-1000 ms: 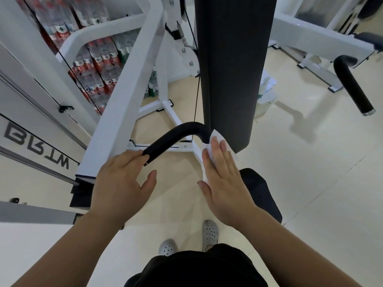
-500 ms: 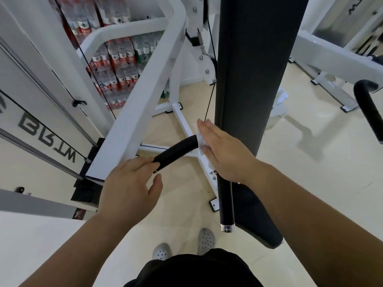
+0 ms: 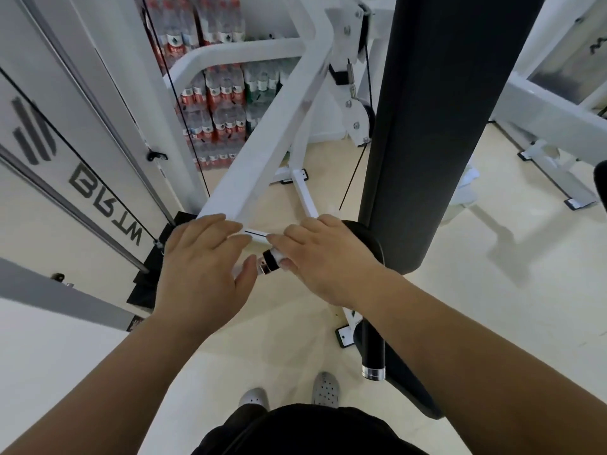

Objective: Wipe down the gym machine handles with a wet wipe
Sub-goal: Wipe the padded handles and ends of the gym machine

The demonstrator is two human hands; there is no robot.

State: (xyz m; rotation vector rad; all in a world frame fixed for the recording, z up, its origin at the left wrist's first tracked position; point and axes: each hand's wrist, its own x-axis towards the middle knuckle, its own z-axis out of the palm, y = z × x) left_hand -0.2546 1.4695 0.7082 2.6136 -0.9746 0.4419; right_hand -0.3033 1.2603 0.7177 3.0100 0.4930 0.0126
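Note:
My right hand (image 3: 323,257) is wrapped around the black handle (image 3: 270,258) near its chrome end cap. A sliver of the white wet wipe (image 3: 278,257) shows under its fingers, pressed on the grip. My left hand (image 3: 200,262) rests with fingers apart on the end of the white frame bar (image 3: 272,136), its thumb close to the handle's cap. A second black handle (image 3: 372,351) with a chrome end hangs down below my right forearm.
A tall black back pad (image 3: 437,126) rises just right of my hands. Cables (image 3: 184,103) run down at the left, with stacked water bottles (image 3: 216,103) behind. Another white machine (image 3: 551,116) stands at the right. My feet (image 3: 289,394) are on the beige floor.
My right hand has slid with the wipe along the handle from its bend down to the capped end. My left hand stayed on the frame bar. The view moved in closer.

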